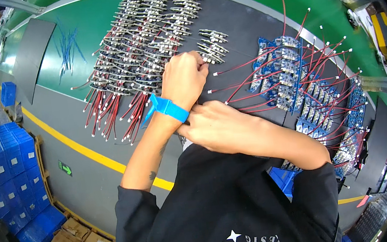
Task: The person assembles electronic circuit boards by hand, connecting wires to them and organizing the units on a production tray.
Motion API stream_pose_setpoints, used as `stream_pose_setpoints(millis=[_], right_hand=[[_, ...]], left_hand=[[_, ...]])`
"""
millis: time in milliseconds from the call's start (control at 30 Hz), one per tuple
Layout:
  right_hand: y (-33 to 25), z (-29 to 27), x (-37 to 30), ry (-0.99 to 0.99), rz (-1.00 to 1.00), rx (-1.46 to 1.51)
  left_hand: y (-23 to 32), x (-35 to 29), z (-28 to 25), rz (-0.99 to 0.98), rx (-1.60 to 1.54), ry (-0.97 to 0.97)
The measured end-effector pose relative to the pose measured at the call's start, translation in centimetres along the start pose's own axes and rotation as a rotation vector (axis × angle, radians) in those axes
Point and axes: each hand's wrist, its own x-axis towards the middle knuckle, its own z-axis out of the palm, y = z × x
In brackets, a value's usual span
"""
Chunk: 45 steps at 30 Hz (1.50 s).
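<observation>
As the left hand (182, 78) bends over the desk (234, 19), its fingers are curled close beside a small group of circuit boards (213, 47), which lies at one o'clock from it; whether they pinch one board, I cannot tell. At five o'clock from this hand, the right hand (218, 123) is folded, its fingertips hidden near the blue wrist strap (170, 109), so its grip I also cannot tell. The strap is perhaps worn against static charge. At eleven o'clock are long rows of wired boards (136, 46), laid overlapping, probably to save space; their red leads (112, 109) point toward seven o'clock, maybe to avoid tangling. At three o'clock, blue board panels (288, 68) lie in ranks, with wires fanned outward, probably leaving each connector easy to reach.
</observation>
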Motion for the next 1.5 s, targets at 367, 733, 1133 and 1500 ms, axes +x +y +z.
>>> stream_pose_setpoints(millis=[367, 733, 1133, 1500], right_hand=[[12.3, -5.9, -2.0, 0.367, 0.54, -0.127], [12.9, -3.9, -1.0, 0.476, 0.405, -0.207], [11.4, -4.7, -0.9, 0.419, 0.438, -0.073], [12.0, -6.1, -2.1, 0.581, 0.643, 0.087]], left_hand=[[1.2, -0.8, 0.5, -0.009, 0.174, 0.165], [0.8, -0.7, 0.8, 0.012, 0.074, 0.272], [0.6, -1.1, 1.2, -0.014, 0.037, 0.257], [0.8, -0.1, 1.6, -0.013, 0.159, 0.271]])
